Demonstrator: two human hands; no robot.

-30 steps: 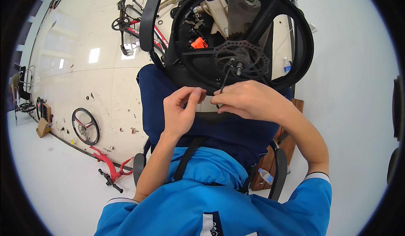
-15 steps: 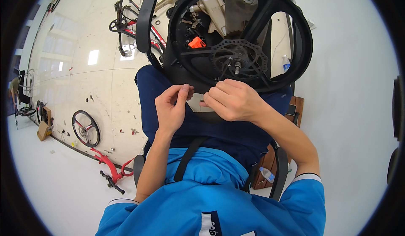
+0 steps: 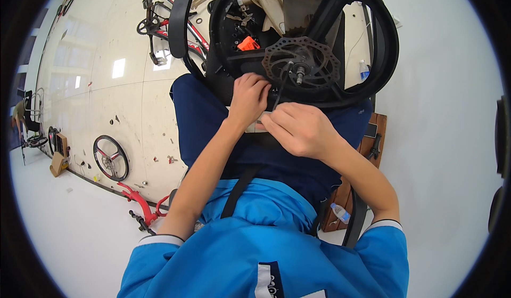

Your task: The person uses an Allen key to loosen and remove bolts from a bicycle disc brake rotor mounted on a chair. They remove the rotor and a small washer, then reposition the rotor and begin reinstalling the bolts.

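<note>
A black bicycle wheel with thick spokes lies in front of me, its near edge by my lap. A perforated brake disc surrounds its hub, and the threaded axle sticks up from the middle. My right hand is closed around the near end of a thin dark hex key, whose far end reaches the inner part of the disc. Over the wheel's near left rim is my left hand, fingers curled together and slightly blurred. Whatever it may hold is hidden.
An orange piece and small metal parts lie beyond the left rim. On the floor to the left are a red-and-black bike frame, another wheel and a red frame part. A bottle rests on a wooden surface at right.
My left hand has moved forward and right, from above my lap to the wheel's near rim. My right hand has shifted slightly back and right, showing more of the hex key.
</note>
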